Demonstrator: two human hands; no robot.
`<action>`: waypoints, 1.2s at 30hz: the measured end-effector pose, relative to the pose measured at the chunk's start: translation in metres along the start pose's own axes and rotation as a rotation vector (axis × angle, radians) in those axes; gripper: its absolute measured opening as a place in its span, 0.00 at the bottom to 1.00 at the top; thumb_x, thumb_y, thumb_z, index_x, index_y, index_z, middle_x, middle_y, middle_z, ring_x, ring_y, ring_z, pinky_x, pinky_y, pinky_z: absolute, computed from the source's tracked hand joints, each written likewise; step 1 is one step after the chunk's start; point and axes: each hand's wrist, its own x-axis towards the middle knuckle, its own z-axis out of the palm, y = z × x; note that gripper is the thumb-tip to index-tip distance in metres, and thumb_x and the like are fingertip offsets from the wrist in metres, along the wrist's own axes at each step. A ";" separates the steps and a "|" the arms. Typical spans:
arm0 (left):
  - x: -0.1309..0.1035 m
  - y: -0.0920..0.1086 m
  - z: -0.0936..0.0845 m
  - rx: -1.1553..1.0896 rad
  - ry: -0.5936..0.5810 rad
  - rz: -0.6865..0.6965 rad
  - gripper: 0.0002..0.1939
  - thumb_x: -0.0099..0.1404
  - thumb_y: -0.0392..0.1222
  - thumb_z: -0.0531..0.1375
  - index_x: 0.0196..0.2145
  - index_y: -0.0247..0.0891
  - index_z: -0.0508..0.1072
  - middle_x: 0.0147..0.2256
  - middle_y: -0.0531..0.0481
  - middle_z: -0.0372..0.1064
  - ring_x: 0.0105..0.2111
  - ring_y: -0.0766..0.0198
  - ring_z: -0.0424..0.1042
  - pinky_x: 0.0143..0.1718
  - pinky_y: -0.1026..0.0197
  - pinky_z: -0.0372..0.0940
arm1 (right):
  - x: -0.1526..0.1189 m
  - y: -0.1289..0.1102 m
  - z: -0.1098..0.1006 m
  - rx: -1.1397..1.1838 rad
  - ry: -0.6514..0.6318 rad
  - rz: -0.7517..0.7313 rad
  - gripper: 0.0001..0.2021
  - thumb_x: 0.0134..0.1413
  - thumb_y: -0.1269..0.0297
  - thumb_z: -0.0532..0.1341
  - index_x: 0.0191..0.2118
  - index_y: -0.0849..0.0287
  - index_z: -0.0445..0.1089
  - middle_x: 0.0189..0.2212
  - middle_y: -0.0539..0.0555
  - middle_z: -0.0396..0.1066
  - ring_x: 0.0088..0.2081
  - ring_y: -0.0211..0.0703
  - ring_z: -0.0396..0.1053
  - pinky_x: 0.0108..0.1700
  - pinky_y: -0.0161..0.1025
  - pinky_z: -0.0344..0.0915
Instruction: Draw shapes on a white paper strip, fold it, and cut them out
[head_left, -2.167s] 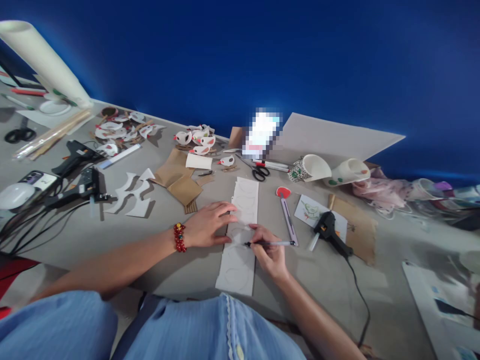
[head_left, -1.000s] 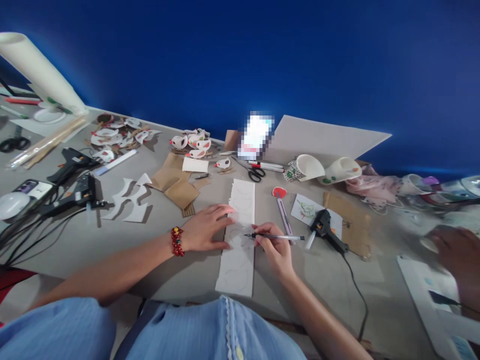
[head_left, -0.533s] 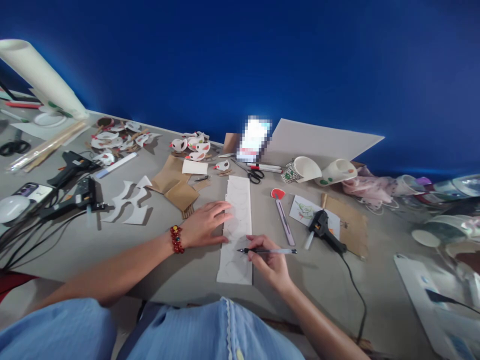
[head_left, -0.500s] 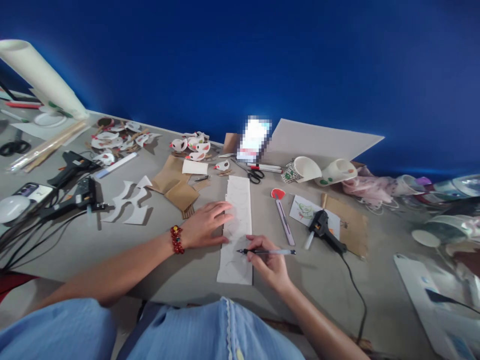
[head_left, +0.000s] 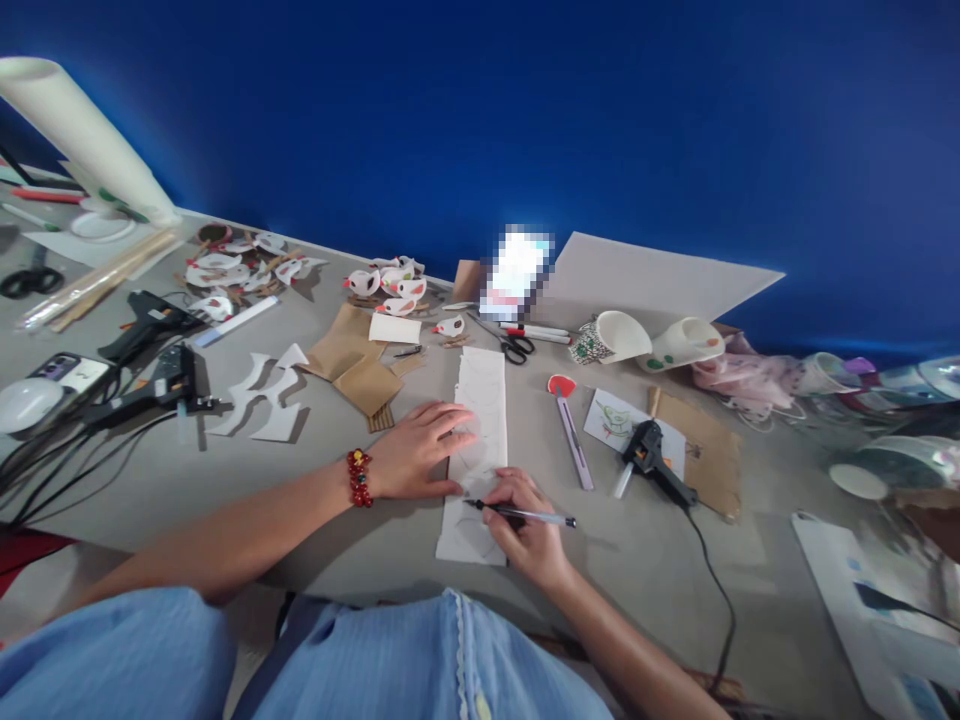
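A long white paper strip [head_left: 484, 395] lies lengthwise in front of me, with faint curved pen outlines on it. My left hand [head_left: 420, 450] rests flat, its spread fingers over the strip's left edge and the thumb beside it. Between the fingers of my right hand [head_left: 529, 525] is a black-tipped pen [head_left: 544, 516] with a clear barrel. Its tip points left at the lower part of the strip; whether it touches the paper is hard to tell. A purple craft knife [head_left: 576, 450] lies to the right of that hand.
Black glue guns [head_left: 161, 385] and white paper cutouts [head_left: 259, 400] lie to the left; another glue gun [head_left: 652, 460] is on the right. Behind the strip are scissors [head_left: 517, 347], brown cardboard pieces [head_left: 367, 385], several paper birds [head_left: 394, 290] and a lit phone [head_left: 516, 272]. Paper cups [head_left: 611, 337] stand further right.
My right hand has moved slightly left with the pen, whose tip is now further left on the strip. My left hand stays on the paper. The view has shifted a little.
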 end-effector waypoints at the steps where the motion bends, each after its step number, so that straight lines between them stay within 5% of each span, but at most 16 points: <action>1: 0.000 0.000 0.000 -0.004 0.002 -0.001 0.34 0.60 0.61 0.61 0.56 0.36 0.65 0.60 0.34 0.57 0.61 0.43 0.54 0.63 0.40 0.51 | 0.000 0.000 0.000 -0.007 0.000 -0.001 0.06 0.49 0.71 0.59 0.33 0.52 0.68 0.26 0.50 0.71 0.41 0.51 0.71 0.48 0.50 0.66; 36: 0.000 0.000 -0.001 0.015 -0.011 -0.012 0.34 0.60 0.64 0.59 0.56 0.37 0.65 0.61 0.35 0.57 0.62 0.45 0.54 0.62 0.42 0.52 | 0.000 0.002 -0.001 0.078 0.014 -0.011 0.08 0.47 0.74 0.58 0.31 0.52 0.66 0.24 0.49 0.68 0.37 0.49 0.70 0.50 0.50 0.65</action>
